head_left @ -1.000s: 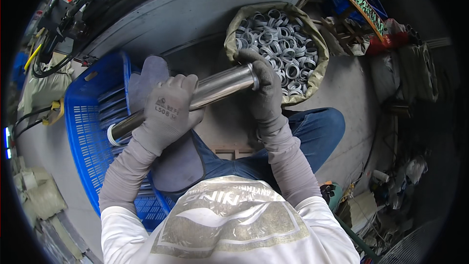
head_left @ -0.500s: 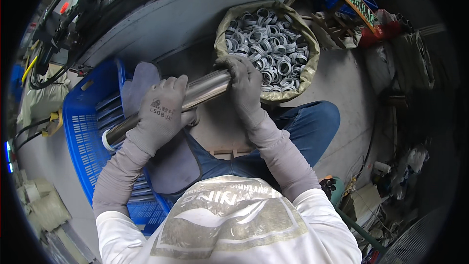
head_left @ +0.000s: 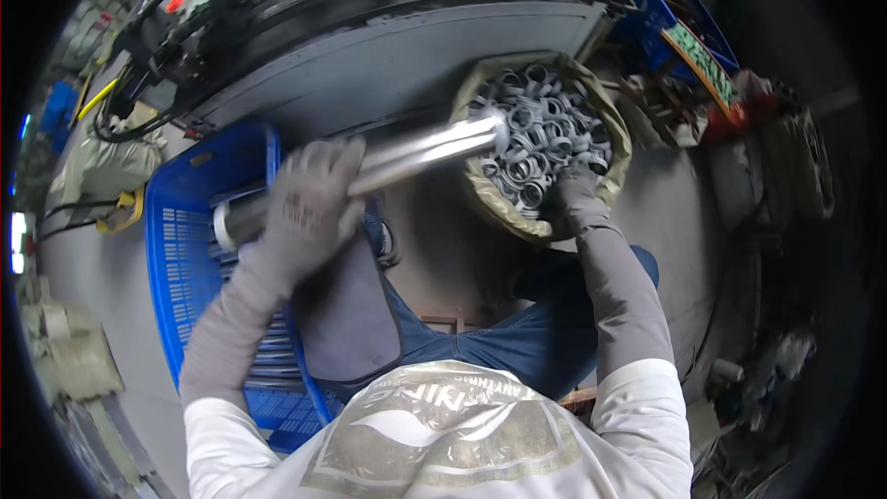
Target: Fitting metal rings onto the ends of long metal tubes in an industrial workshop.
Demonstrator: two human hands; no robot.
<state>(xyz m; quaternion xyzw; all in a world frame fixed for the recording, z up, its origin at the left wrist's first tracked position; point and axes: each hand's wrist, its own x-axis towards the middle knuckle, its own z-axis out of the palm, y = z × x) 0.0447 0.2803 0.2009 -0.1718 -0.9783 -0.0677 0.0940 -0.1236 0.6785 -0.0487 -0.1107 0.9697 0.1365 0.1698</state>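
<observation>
Tube (head_left: 420,155) clasped in left hand (head_left: 309,199) over blue crate (head_left: 189,249); right hand (head_left: 571,199) in sack (head_left: 605,120) of rings (head_left: 536,143), grip hidden.

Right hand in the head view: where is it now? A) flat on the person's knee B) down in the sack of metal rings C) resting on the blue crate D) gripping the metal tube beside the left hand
B: the right hand reaches into the sack of metal rings, while only the left hand grips the metal tube.
</observation>
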